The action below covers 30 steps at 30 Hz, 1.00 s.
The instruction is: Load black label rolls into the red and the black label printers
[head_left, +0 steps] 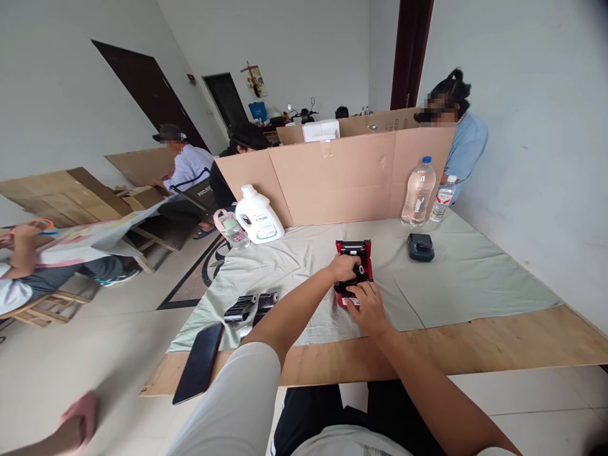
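Observation:
A small red and black label printer [354, 247] lies opened up on the cloth in front of me. Inside it sits a dark ribbon roll with a pale core end [361, 270], and the fingers of my left hand [342, 268] are closed on it. My right hand [369, 308] grips the printer's near part, thumb at the front edge and fingers curled over the black section. My hands cover much of the mechanism. Left of my left forearm, black ribbon rolls [240, 308] rest on the cloth, partly hidden by the arm.
A dark phone [198, 362] lies at the table's left edge. Behind stand a white jug [260, 218], a pink-handled cup [236, 233], a cardboard screen [332, 180] and two water bottles [418, 193]. A black box-shaped device [420, 247] sits at right. Other people work at nearby tables.

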Each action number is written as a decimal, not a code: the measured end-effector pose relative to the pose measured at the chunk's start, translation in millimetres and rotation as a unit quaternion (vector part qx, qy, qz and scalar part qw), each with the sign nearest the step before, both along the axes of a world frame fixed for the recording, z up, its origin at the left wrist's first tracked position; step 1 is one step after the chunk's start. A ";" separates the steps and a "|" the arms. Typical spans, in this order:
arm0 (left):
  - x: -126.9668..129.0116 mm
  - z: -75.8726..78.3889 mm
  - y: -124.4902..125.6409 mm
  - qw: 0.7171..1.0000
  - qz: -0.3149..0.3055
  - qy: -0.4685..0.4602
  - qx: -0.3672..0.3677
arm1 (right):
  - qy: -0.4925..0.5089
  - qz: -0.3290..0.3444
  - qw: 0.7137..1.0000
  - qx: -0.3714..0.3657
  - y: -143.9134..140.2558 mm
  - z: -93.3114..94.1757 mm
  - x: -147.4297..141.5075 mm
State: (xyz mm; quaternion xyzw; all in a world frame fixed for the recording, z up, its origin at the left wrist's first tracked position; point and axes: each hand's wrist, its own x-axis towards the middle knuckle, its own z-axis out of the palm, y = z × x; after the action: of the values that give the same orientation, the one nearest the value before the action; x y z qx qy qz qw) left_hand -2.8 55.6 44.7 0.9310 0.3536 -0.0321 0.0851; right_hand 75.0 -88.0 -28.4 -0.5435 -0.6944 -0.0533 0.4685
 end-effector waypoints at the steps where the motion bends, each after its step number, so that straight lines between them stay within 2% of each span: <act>1: -1.1 0.1 0.6 1.000 -0.002 -0.003 0.007 | -0.001 0.000 1.000 0.000 0.0 0.0 -0.1; 8: 5.4 -1.9 1.3 0.997 -0.039 0.061 0.020 | -0.011 -0.001 1.000 0.000 -0.2 -1.4 0.0; 11: 11.0 -3.8 -1.5 0.997 -0.023 0.078 0.013 | -0.015 -0.007 1.000 -0.002 -0.5 -0.4 -0.9; 16: 22.2 -4.0 -4.3 0.994 0.010 0.113 -0.001 | -0.043 -0.067 0.997 -0.010 -1.4 4.4 -2.9; 19: 21.7 -1.4 -6.0 0.993 0.008 0.113 -0.014 | -0.056 -0.066 0.996 -0.001 -1.2 4.8 -1.5; 22: 12.0 8.2 -7.3 0.998 -0.016 0.060 -0.028 | -0.076 -0.045 0.996 -0.007 -1.0 2.4 1.7; 25: -1.3 24.4 -3.5 0.994 -0.038 -0.096 -0.023 | -0.095 -0.039 0.995 -0.009 -1.7 0.1 4.3; 27: -9.3 32.9 2.0 0.983 -0.013 -0.185 0.016 | -0.101 -0.043 0.994 -0.009 -2.3 -0.1 5.1; 30: -19.5 33.5 7.0 0.976 0.037 -0.200 0.072 | -0.104 -0.052 0.993 -0.021 -3.3 1.3 5.7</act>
State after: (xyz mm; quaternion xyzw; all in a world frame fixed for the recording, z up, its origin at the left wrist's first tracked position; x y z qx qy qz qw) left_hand -22.3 62.7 78.2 0.9084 0.3651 0.1835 0.0883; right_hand 80.7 -91.3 -27.1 -0.5799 -0.7112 -0.1191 0.3791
